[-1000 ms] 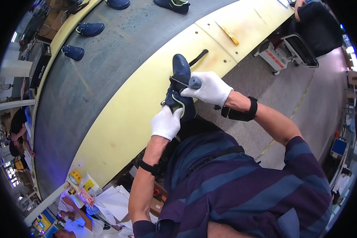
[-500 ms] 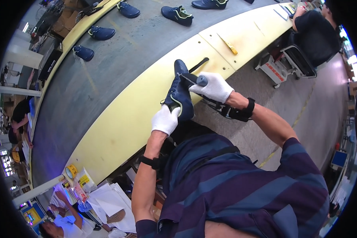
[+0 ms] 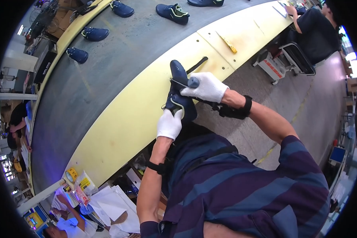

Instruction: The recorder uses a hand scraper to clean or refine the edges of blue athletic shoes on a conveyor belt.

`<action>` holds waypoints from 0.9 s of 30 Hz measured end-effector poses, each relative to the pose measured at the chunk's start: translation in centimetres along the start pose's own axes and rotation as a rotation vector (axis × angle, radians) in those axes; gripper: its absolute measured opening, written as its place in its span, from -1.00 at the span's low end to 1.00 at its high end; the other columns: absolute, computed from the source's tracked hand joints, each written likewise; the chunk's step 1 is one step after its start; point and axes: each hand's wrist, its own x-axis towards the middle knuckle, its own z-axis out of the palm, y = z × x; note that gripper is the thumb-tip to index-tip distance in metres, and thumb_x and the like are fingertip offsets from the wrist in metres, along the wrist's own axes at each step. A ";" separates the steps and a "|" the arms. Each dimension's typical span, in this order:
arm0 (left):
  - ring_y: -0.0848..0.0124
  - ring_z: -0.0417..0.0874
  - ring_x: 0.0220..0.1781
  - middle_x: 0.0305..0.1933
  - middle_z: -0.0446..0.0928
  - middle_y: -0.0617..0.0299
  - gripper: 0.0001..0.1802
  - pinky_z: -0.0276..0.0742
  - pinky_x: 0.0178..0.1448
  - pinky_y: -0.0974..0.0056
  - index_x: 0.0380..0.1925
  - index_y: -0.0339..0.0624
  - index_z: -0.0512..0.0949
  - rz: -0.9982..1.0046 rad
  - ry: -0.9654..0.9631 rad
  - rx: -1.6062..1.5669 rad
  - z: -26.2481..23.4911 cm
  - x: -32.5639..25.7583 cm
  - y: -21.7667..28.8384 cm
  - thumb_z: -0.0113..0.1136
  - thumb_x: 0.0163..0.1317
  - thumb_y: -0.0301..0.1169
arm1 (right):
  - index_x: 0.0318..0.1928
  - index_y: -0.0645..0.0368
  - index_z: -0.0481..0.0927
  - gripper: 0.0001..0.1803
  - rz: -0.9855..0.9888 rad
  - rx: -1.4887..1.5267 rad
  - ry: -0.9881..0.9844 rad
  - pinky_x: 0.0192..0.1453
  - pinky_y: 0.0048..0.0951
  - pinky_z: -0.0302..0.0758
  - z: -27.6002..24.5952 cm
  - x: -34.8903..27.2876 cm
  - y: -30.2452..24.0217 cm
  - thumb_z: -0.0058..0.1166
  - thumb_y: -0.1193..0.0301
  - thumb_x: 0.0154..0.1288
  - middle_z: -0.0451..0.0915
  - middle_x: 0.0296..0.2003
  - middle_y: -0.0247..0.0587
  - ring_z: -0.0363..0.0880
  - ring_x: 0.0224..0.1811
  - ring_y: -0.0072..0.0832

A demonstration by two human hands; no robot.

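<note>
A navy lace-up shoe [image 3: 174,96] with a pale green collar lining points toe-away above the yellow tabletop's near edge. My left hand [image 3: 169,125], in a white knit glove, is closed on the heel end of the shoe at its opening. In my right hand [image 3: 208,86], gloved the same way, is a dark hand tool [image 3: 193,82] with a rounded grey-blue handle end. The tool's dark front part lies across the upper laces and vamp; its working edge is hidden. Beyond the right hand, a thin black strip [image 3: 199,64] lies on the tabletop.
The yellow tabletop [image 3: 119,135] borders a grey conveyor belt [image 3: 107,63], where several navy shoes [image 3: 172,13] stand. A yellow-handled knife [image 3: 228,43] lies farther right. A co-worker [image 3: 317,35] sits at far right. Tape [image 3: 71,174] and papers [image 3: 115,204] are at lower left.
The tool has swung from slanting along the shoe's side to lying across its laces. My right hand shifted slightly left; my left hand moved slightly right. The belt shoes moved slightly left.
</note>
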 end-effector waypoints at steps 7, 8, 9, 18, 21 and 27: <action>-0.40 0.68 0.04 -0.02 0.69 -0.39 -0.52 0.57 0.13 -0.27 0.16 -0.30 0.51 0.021 -0.040 -0.203 0.2 1.0 -2.1 0.22 0.47 -0.13 | -0.31 0.29 0.63 -0.56 0.130 0.029 0.027 -0.29 -0.34 0.55 0.5 -3.9 5.3 0.56 0.17 0.26 0.61 -0.51 -0.07 0.53 -0.46 -0.54; -0.40 0.68 0.04 -0.02 0.69 -0.39 -0.52 0.57 0.13 -0.27 0.16 -0.30 0.51 0.015 -0.051 -0.204 0.3 1.0 -2.4 0.22 0.47 -0.13 | -0.31 0.29 0.63 -0.56 0.142 0.031 0.023 -0.29 -0.34 0.55 0.5 -3.8 5.0 0.56 0.17 0.26 0.61 -0.51 -0.07 0.53 -0.46 -0.54; -0.39 0.68 0.03 -0.03 0.69 -0.39 -0.52 0.58 0.12 -0.26 0.16 -0.29 0.51 0.059 -0.026 -0.222 0.3 0.9 -2.7 0.21 0.47 -0.13 | -0.31 0.28 0.63 -0.56 0.146 0.017 0.011 -0.30 -0.33 0.55 0.3 -3.7 4.6 0.57 0.17 0.24 0.60 -0.52 -0.07 0.54 -0.47 -0.52; -0.37 0.72 -0.14 -0.23 0.71 -0.33 -0.53 0.61 -0.03 -0.29 0.11 -0.26 0.50 0.123 -0.001 -0.161 -0.1 0.7 -2.2 0.23 0.46 -0.10 | -0.31 0.21 0.61 -0.53 0.083 -0.081 -0.154 -0.29 -0.17 0.60 -0.2 -1.2 -0.2 0.53 0.07 0.24 0.65 -0.49 0.04 0.70 -0.43 0.03; -0.35 0.73 -0.21 -0.30 0.70 -0.30 -0.56 0.63 -0.08 -0.27 0.01 -0.29 0.55 0.107 -0.003 -0.107 -0.4 0.5 -0.8 0.25 0.45 -0.10 | -0.31 0.18 0.59 -0.55 0.119 -0.077 -0.150 -0.30 -0.17 0.60 -0.8 -1.5 0.4 0.55 0.11 0.23 0.64 -0.50 0.04 0.71 -0.42 0.04; -0.29 0.73 -0.36 -0.43 0.68 -0.26 -0.58 0.65 -0.20 -0.23 -0.16 -0.32 0.59 0.167 0.011 -0.095 -0.9 0.6 0.2 0.30 0.43 -0.10 | -0.32 0.17 0.60 -0.57 0.221 -0.063 -0.184 -0.29 -0.15 0.61 -1.1 -0.7 -0.3 0.52 0.11 0.25 0.65 -0.50 0.03 0.72 -0.41 0.05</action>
